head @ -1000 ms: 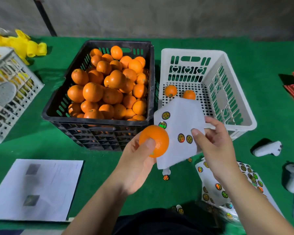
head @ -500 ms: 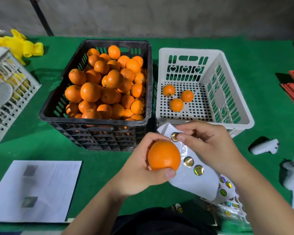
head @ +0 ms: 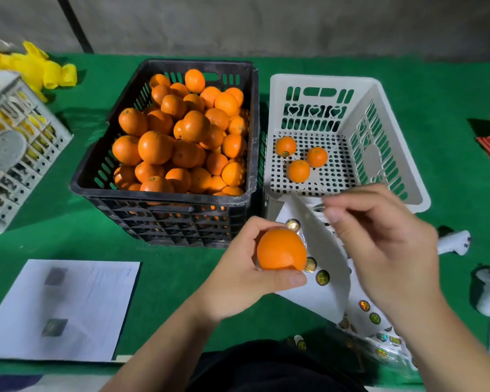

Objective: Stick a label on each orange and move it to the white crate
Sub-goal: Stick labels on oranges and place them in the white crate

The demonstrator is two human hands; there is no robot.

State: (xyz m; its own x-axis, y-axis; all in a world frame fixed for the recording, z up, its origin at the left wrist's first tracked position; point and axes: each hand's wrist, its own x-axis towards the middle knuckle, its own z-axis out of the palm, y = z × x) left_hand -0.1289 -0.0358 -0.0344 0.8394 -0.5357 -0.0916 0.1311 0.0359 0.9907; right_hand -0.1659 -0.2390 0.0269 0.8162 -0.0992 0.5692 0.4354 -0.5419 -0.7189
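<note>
We are gripping the orange (head: 281, 249) in our left hand (head: 246, 274); our right hand (head: 379, 244), fingers pinched together just right of it, is blurring whatever it holds.

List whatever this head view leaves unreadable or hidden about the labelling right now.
- Right hand: motion-blurred; whether its fingertips pinch a peeled label cannot be told.
- Held orange: its far side is turned away and the left hand covers part, so no label can be confirmed.
- Sticker sheet: the print on the stickers is too small to read.
- Black crate: the top oranges hide the lower ones.
</note>
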